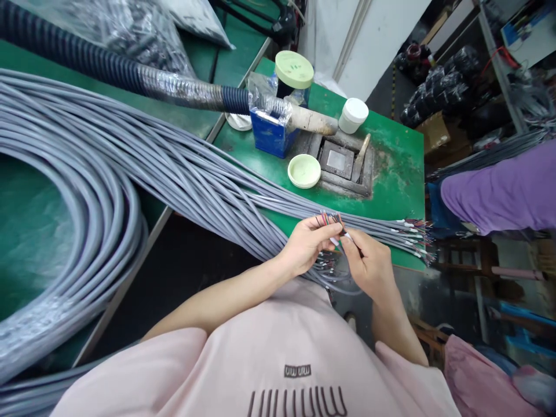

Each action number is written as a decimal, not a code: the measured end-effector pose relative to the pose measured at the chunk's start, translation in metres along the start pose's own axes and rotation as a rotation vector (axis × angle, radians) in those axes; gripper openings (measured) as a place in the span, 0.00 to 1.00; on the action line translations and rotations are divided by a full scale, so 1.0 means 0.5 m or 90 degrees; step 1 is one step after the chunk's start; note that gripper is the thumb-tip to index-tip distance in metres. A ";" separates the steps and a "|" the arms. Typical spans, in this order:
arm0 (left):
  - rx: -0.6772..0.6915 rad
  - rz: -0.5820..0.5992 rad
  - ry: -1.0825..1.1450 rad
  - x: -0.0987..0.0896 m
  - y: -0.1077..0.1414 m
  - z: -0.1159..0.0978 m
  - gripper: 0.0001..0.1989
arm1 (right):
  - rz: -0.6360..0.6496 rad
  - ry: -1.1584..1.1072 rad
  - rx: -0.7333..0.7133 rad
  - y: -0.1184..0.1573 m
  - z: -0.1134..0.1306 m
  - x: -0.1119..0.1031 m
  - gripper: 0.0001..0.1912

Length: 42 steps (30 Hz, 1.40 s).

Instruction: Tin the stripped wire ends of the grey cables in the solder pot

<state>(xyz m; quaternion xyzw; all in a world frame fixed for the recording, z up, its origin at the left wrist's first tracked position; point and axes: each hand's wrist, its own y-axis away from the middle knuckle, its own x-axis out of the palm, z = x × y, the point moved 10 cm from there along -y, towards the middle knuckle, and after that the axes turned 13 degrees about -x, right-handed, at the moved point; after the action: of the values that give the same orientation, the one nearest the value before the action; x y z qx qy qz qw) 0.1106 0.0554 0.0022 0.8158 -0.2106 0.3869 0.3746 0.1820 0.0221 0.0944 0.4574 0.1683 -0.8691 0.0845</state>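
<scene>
Thin coloured wires (330, 218) fan out at the end of a grey cable, between my two hands. My left hand (306, 246) pinches them from the left, thumb and forefinger pressed together. On the right, my right hand (369, 260) is closed round the wire ends beside a small white sleeve (348, 236). Both hands nearly touch, just over the table's front edge. Behind them a long bundle of grey cables (208, 179) crosses the green table (397, 156), its stripped ends (419, 240) lying at the right edge.
A solder pot (339, 161) with a wooden-handled scraper (362, 156) is set behind my hands. Near it are a shallow dish (304, 171), a white jar (353, 114), a blue box (269, 133) and a ribbed hose (182, 90). A person's purple sleeve (499, 185) is at right.
</scene>
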 end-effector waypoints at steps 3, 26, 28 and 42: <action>0.012 -0.023 -0.015 0.002 0.005 -0.001 0.12 | -0.009 0.000 -0.002 0.003 0.000 0.001 0.13; 0.038 -0.074 -0.043 -0.004 0.006 -0.004 0.14 | -0.006 -0.077 0.018 0.002 -0.024 0.013 0.13; 0.038 -0.072 -0.040 -0.004 0.006 -0.004 0.13 | -0.007 -0.076 0.017 0.001 -0.024 0.014 0.13; 0.019 -0.041 -0.028 0.005 0.002 0.003 0.13 | -0.027 -0.074 0.023 0.000 -0.023 0.011 0.14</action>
<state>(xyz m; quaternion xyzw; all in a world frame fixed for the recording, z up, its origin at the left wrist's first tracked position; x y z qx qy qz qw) 0.1122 0.0534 0.0036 0.8362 -0.1864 0.3594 0.3699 0.1876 0.0263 0.0839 0.4041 0.1573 -0.8986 0.0674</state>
